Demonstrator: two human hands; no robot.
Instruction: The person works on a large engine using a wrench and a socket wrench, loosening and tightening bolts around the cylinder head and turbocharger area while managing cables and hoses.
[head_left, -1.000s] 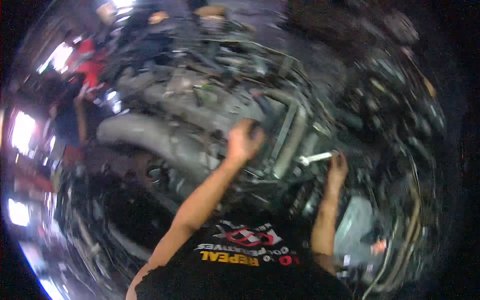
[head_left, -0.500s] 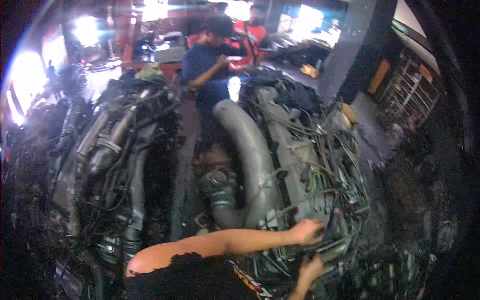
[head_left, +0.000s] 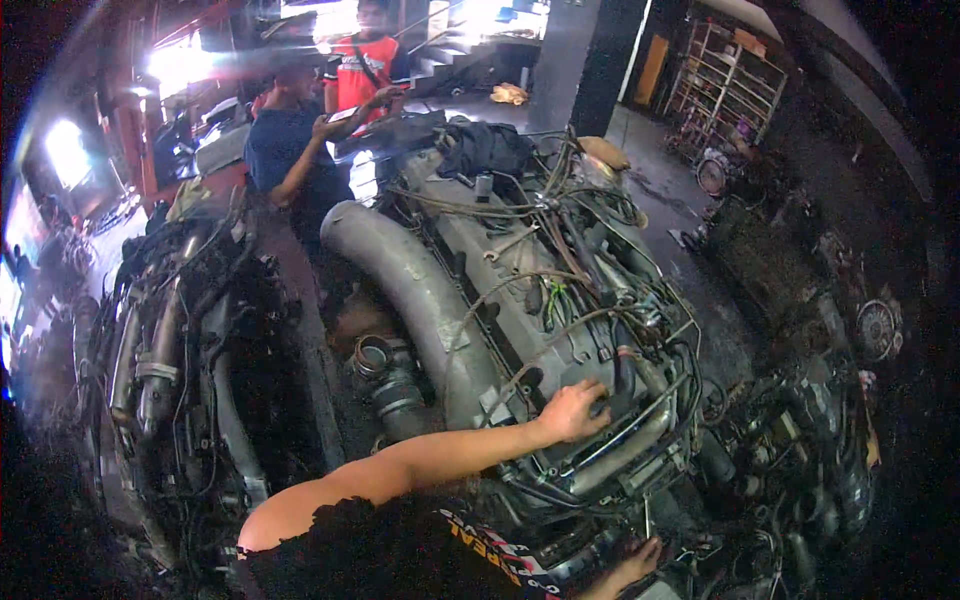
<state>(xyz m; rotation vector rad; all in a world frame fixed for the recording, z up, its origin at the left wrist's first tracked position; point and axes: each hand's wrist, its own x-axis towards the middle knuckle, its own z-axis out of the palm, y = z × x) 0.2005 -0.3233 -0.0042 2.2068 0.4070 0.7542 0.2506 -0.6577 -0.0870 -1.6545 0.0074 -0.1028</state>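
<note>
The engine (head_left: 520, 345) stood in front, the left hand (head_left: 575, 412) curled over it, hold unclear; the right hand (head_left: 637, 563) gripped a silver tool (head_left: 648, 515). Tool handling seemed underway, the next move calling for steady control.

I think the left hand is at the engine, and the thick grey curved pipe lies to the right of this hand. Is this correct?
Not quite: the side is wrong. In the head view, the thick grey curved pipe lies to the left of the left hand. That hand is at the engine, as you say.
</note>
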